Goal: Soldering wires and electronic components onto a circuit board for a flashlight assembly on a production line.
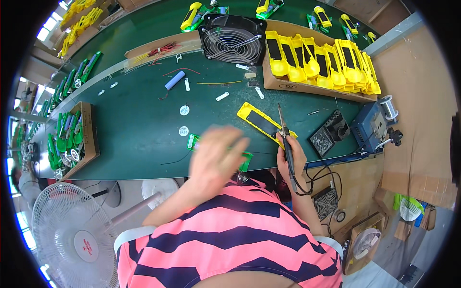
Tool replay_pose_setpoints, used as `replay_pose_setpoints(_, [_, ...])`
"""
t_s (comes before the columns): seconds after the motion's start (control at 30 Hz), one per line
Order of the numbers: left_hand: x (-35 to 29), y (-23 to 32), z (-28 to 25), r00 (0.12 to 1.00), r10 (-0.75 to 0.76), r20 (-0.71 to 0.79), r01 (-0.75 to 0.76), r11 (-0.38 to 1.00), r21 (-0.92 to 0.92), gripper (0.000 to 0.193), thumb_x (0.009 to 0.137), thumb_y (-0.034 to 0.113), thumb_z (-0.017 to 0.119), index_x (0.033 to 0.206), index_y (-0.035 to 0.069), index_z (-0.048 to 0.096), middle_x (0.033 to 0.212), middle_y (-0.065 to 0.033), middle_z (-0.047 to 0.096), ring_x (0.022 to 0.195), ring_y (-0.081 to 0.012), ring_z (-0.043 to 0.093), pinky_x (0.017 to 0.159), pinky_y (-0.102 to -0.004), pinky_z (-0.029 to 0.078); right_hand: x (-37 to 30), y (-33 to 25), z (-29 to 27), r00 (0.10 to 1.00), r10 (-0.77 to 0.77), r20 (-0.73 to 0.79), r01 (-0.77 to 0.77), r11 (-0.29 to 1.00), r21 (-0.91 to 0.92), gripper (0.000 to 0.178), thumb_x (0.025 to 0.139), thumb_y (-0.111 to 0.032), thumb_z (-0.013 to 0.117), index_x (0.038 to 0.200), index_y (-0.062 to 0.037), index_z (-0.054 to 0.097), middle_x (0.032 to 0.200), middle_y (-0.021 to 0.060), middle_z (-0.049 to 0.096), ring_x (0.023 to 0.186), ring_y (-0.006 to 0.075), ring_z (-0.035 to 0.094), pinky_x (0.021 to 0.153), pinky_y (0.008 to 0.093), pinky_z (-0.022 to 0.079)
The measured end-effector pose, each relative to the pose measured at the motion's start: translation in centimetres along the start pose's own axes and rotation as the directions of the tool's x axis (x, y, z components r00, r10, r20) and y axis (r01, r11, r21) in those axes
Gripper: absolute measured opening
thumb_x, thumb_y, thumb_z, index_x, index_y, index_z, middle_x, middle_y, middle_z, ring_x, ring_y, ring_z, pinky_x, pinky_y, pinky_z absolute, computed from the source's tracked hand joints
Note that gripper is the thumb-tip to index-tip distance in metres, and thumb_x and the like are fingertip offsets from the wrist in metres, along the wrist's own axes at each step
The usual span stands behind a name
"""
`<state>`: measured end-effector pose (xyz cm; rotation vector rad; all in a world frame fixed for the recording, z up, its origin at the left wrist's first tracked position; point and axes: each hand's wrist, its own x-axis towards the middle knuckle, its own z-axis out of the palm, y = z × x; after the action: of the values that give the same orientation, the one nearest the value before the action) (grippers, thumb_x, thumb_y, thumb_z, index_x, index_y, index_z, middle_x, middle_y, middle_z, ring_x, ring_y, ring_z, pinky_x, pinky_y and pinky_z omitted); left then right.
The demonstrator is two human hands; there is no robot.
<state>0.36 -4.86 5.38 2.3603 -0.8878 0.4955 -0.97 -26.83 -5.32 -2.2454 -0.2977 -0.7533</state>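
My right hand (294, 156) is closed round the handle of a soldering iron (284, 127), its tip pointing away from me. Beside that hand lies a yellow plastic housing (245, 109) with a dark panel, its near end close to the fingers; whether they touch it I cannot tell. Over a green plastic housing (246, 162) at the table's near edge, my left hand (216, 153) is blurred, fingers stretched and apart. That hand covers most of the green housing. A shiny round part (242, 177) shows below it.
A carton of yellow housings (314, 93) and a black fan (233, 41) stand at the back. Left is a carton of green assemblies (91, 129). A blue cell (175, 80) and white strips lie mid-table. Right are an iron stand (329, 132), a blue soldering station (369, 127) and a solder spool (388, 106).
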Motion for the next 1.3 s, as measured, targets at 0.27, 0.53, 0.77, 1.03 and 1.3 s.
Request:
replay_pose_setpoints(0.27, [-0.4,-2.1,8.1,0.997,0.010,0.079,0.037,0.819,-0.573,0.013,0.068,0.005,0.064,0.081,0.005,0.063,0.072,-0.0055,0.060,0.071,-0.0216,0.059,0.070,-0.0309,0.045,-0.4,-0.4,-0.2,0.977,0.176,0.122,-0.179,0.984,0.013,0.035,0.077,0.003,0.055,0.108,-0.0029,0.039,0.099,0.0116,0.062,0.091,0.0235,0.061,0.075,0.0292,0.047])
replay_pose_setpoints(0.53, [0.0,-3.5,3.1,0.817,-0.552,0.165,0.541,0.638,-0.547,0.007,0.066,0.004,0.066,0.073,0.005,0.064,0.069,-0.0030,0.059,0.070,-0.0172,0.055,0.067,-0.0306,0.041,-0.1,-1.2,-0.2,0.967,0.113,0.230,-0.174,0.948,0.267,0.037,0.072,0.003,0.059,0.105,-0.0025,0.045,0.094,0.0102,0.063,0.084,0.0279,0.062,0.069,0.0313,0.049])
replay_pose_setpoints(0.77, [-0.9,-7.6,2.4,0.948,-0.121,0.293,0.105,0.992,0.071,0.002,0.066,0.007,0.059,0.066,0.009,0.060,0.067,-0.0032,0.052,0.077,-0.0221,0.049,0.074,-0.0350,0.037,1.6,-3.3,-1.0,0.957,-0.094,0.276,0.015,0.961,0.276,0.031,0.068,-0.004,0.067,0.095,-0.0031,0.052,0.084,0.0093,0.064,0.077,0.0231,0.063,0.085,0.0407,0.044])
replay_pose_setpoints(1.03, [-0.4,-7.4,2.4,0.841,-0.238,0.486,0.205,0.971,0.121,0.002,0.066,0.010,0.061,0.068,0.012,0.063,0.070,-0.0048,0.052,0.078,-0.0222,0.049,0.074,-0.0354,0.037,1.5,-4.3,1.7,0.692,0.585,0.423,-0.672,0.306,0.675,0.010,0.080,-0.001,0.054,0.088,0.0049,0.053,0.067,0.0120,0.059,0.054,0.0142,0.057,0.051,0.0237,0.048])
replay_pose_setpoints(1.3, [-0.6,-6.9,3.1,0.852,-0.273,0.447,0.176,0.953,0.247,0.003,0.065,0.012,0.063,0.067,0.013,0.064,0.067,-0.0038,0.051,0.076,-0.0216,0.050,0.073,-0.0358,0.038,1.5,-4.6,2.4,0.690,0.583,0.428,-0.680,0.321,0.659,0.010,0.080,-0.001,0.055,0.088,0.0047,0.053,0.067,0.0115,0.060,0.054,0.0127,0.057,0.049,0.0222,0.047])
